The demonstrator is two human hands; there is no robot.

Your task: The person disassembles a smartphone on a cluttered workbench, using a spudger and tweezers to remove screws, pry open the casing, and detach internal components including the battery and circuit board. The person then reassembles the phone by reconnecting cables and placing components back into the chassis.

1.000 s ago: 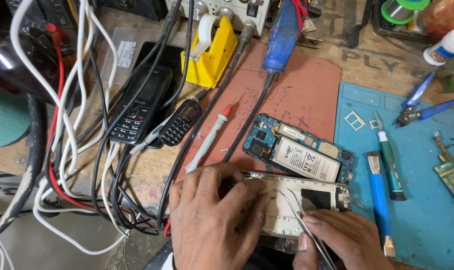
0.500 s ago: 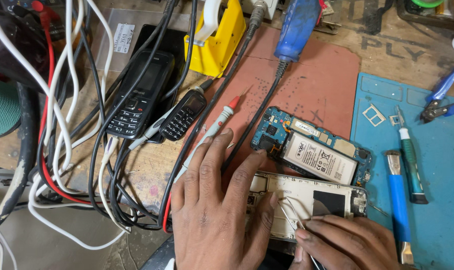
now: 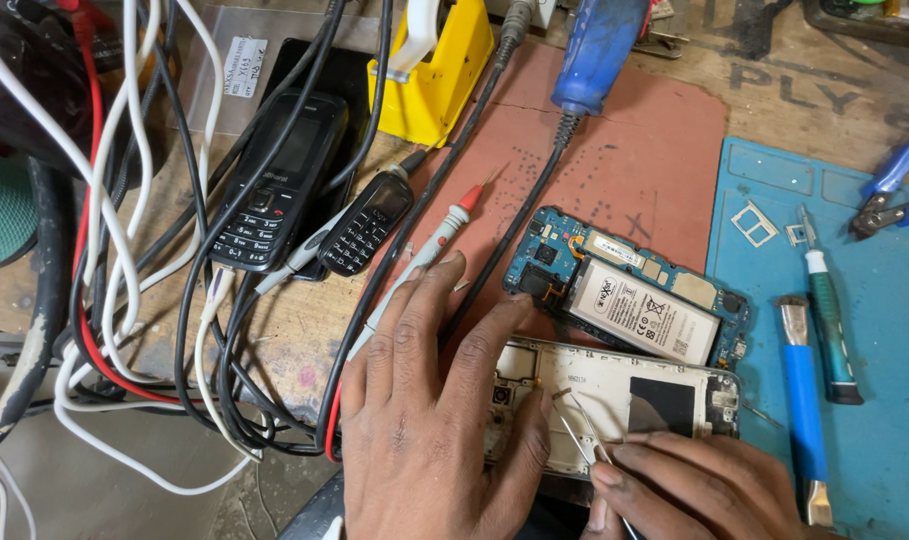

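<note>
Nearer now: tweezers (image 3: pixel 577 437), perhaps steel.

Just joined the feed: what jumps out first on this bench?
At bottom centre, the left hand lies flat on an opened white phone shell, while the right hand pokes into it with tweezers. Just above lies a blue circuit board with a battery on a red mat. A tangle of cables fills the left.

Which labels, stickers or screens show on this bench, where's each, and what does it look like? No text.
White paper label: top left on a clear bag, small rectangle with handwriting.
Battery label: on the opened phone board at centre right, white rectangle with black print.
Large keypad phone's screen: upper left, dark and unlit.
Small keypad phone's screen: beside it, dark and unlit.
</note>
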